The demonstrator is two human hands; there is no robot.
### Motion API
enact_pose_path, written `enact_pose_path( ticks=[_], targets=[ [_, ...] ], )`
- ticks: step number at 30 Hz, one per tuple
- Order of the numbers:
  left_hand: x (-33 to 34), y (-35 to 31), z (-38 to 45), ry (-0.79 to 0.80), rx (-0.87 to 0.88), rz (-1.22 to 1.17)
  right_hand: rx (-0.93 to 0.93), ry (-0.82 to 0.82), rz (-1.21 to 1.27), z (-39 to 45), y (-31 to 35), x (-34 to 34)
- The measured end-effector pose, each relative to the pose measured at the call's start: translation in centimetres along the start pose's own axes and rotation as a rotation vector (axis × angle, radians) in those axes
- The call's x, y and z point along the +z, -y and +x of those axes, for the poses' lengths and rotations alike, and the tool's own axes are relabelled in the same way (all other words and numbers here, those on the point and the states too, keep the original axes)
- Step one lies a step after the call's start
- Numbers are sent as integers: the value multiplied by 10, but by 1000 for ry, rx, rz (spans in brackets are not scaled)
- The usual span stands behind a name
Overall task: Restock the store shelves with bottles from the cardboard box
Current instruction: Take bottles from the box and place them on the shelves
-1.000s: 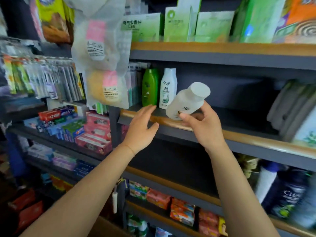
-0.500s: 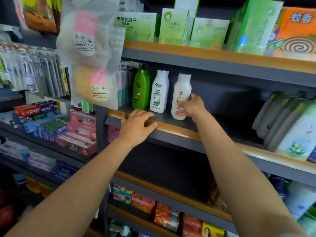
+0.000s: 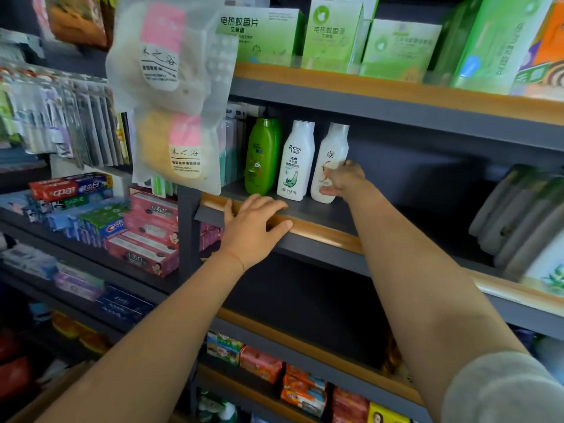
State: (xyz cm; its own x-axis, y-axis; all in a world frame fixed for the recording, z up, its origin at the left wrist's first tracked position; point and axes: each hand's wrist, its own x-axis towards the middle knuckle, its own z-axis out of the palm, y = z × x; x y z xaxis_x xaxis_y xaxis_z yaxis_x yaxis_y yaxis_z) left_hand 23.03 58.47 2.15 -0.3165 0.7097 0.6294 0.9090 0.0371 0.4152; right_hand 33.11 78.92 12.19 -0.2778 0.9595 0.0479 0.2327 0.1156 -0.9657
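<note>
Right hand (image 3: 341,180) wraps the white bottle (image 3: 331,160) low on its smooth, rigid, probably light body; left hand (image 3: 254,225) rests flat-fingered on the shelf edge (image 3: 320,232); grip at the waist looks safest.

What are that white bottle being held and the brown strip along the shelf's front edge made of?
White bottle: looks like opaque plastic with a smooth, slightly glossy skin and a printed label. Brown strip: glossy and wood-coloured with soft highlights, so probably a plastic or varnished trim; the picture cannot settle which.

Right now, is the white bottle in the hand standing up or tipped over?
Standing up. The white bottle sits base-down on the shelf, cap on top, with the right hand gripping it.
</note>
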Motion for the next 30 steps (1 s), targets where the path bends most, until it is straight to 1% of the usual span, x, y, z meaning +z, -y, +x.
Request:
enact_pose_path(
  ticks=[3, 8, 11, 12, 14, 16, 17, 19, 21, 22, 25, 28, 30],
  targets=[
    [2, 2, 0, -11, 14, 4, 6, 1, -19, 10, -2, 1],
    [3, 1, -1, -4, 6, 11, 36, 30, 129, -3, -2, -5],
    [4, -2, -4, 30, 12, 28, -58, 53, 258, -38, -3, -18],
    [4, -1, -8, 20, 37, 35, -115, 94, 284, -54, -6, -21],
    [4, 8, -27, -65, 100, 49, -232, 240, 287, -90, -12, -24],
    [4, 34, -60, -141, 85, 43, -343, 376, 247, -126, -16, -22],
    [6, 53, -83, -156, 29, 31, -386, 416, 251, -144, -17, -18],
    [14, 96, -138, -133, -162, 15, -463, 459, 303, -173, -22, -3],
    [22, 136, -204, -35, -408, 49, -498, 506, 285, -194, -41, 26],
    [24, 152, -236, 11, -513, 57, -480, 551, 267, -201, -57, 44],
    [21, 195, -337, 105, -765, 85, -260, 752, 180, -220, -132, 128],
    [18, 223, -422, 209, -972, 147, 70, 966, -26, -255, -234, 217],
    [18, 236, -471, 292, -1086, 231, 268, 1105, -203, -287, -310, 265]
  ],
)
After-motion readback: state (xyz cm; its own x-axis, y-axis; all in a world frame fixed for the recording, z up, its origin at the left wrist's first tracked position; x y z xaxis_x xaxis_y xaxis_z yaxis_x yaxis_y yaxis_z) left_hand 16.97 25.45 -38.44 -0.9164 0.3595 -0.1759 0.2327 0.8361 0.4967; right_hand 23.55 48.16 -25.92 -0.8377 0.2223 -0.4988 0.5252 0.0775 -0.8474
